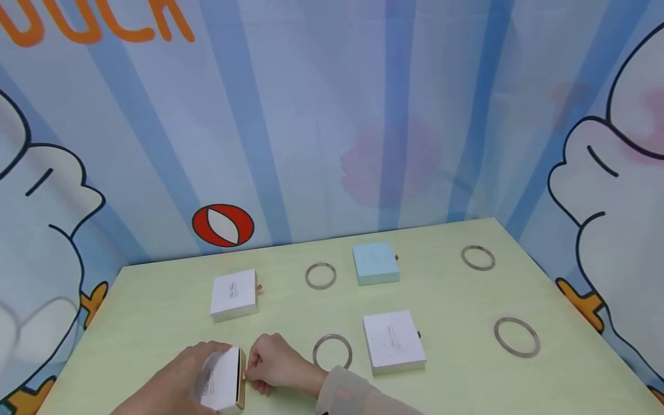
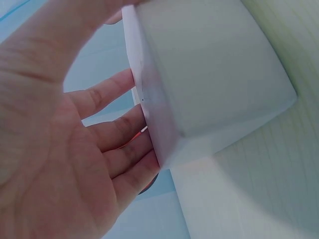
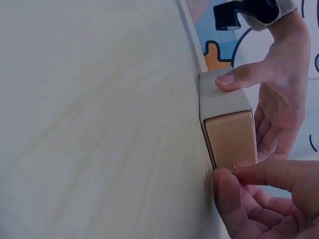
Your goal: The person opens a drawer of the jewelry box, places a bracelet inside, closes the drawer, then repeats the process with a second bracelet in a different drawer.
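My left hand (image 1: 178,377) grips a small white drawer box (image 1: 222,380) with dark lettering, at the near left of the table. In the right wrist view the left thumb lies across one face of the box, and the other fingers are behind it. The box's tan drawer (image 3: 229,137) faces my right hand (image 1: 275,360). Between thumb and forefinger, the right hand pinches the small pull tab (image 3: 236,165) on that drawer. A thin dark gap shows along the sleeve's edge in the head view. Left fingertips press the box's side in the left wrist view.
Two more white boxes, one at the left (image 1: 234,294) and one right of centre (image 1: 394,341), lie on the pale table (image 1: 290,314) with a light blue box (image 1: 376,263). Several ring-shaped bangles lie about, one (image 1: 314,349) by the right wrist. A printed backdrop (image 1: 321,115) stands behind.
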Action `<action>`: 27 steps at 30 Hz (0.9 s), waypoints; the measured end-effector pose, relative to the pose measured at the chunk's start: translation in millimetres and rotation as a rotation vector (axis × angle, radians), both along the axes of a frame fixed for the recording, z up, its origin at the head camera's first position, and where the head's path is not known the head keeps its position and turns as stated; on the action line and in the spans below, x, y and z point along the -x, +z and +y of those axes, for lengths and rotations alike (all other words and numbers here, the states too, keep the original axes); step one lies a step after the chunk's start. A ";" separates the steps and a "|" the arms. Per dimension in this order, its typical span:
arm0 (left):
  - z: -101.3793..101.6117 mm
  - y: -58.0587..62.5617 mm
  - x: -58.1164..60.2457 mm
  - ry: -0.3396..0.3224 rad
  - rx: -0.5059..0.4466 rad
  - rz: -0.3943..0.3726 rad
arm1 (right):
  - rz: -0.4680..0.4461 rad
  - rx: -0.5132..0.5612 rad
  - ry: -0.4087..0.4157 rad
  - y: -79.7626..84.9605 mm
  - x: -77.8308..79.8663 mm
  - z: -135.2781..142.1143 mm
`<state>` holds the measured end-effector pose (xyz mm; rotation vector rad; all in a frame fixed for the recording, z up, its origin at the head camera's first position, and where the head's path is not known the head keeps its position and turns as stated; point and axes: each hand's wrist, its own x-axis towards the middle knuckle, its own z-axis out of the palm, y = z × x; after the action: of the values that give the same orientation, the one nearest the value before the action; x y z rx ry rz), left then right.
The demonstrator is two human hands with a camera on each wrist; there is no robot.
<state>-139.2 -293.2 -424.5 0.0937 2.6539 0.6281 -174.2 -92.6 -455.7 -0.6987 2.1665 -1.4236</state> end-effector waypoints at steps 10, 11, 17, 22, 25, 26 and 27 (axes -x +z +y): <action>0.6 0.3 0.0 0.008 0.011 -0.003 | -0.001 0.000 -0.006 1.0 -0.1 0.0; 0.5 0.5 -0.2 0.008 0.008 -0.003 | -0.005 0.001 -0.006 0.7 -0.2 -0.1; 0.9 0.5 -1.1 0.011 -0.004 0.003 | -0.006 -0.006 -0.011 -0.3 -0.1 -0.4; 2.1 1.1 -1.4 0.016 0.001 0.003 | 0.004 -0.013 -0.009 1.2 -0.6 0.1; 2.0 1.1 -2.2 0.016 0.005 0.005 | 0.010 -0.014 -0.004 1.7 -0.9 0.0; 2.0 0.9 -2.4 0.019 0.006 0.008 | 0.010 -0.012 -0.003 1.8 -0.8 0.0; 2.0 0.8 -2.6 0.023 0.007 0.009 | 0.011 -0.011 -0.003 1.9 -0.7 -0.1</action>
<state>-136.6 -291.1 -423.8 0.0648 2.6688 0.6275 -173.5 -92.6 -453.9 -0.7016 2.1833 -1.4117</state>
